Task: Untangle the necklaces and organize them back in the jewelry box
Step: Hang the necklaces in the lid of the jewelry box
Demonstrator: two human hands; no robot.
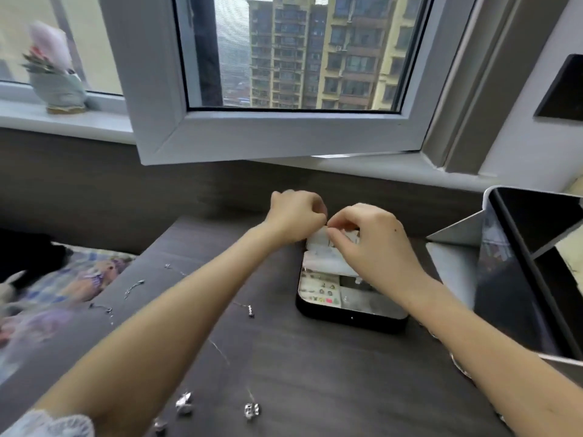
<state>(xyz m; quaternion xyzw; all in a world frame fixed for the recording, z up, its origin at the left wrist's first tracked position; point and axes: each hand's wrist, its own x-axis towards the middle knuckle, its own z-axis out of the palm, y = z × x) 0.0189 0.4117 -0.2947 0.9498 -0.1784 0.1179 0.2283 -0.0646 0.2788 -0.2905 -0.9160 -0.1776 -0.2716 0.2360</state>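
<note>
White pouch [316, 239] pinched by left hand [295, 216], right hand [375, 244].

- A white-framed window sash [284, 130] swings inward above the table, its pane showing tall apartment blocks [315, 52] in flat, grey daylight.
- A white windowsill [79, 121] runs along the left, carrying a pale ornament [56, 74] that is too blurred to identify, possibly a figurine with flowers.
- Below the sill, a dark wood-grain wall panel [94, 184] meets the dark wood-grain table [299, 373].
- Left of the table lies a patterned fabric [63, 288] in purples and blues, with something black at its far end.
- On the right, a dark-screened tablet [520, 279] stands propped in a grey folding case.
- A dark rectangle [561, 89] hangs on the white wall at the upper right.
</note>
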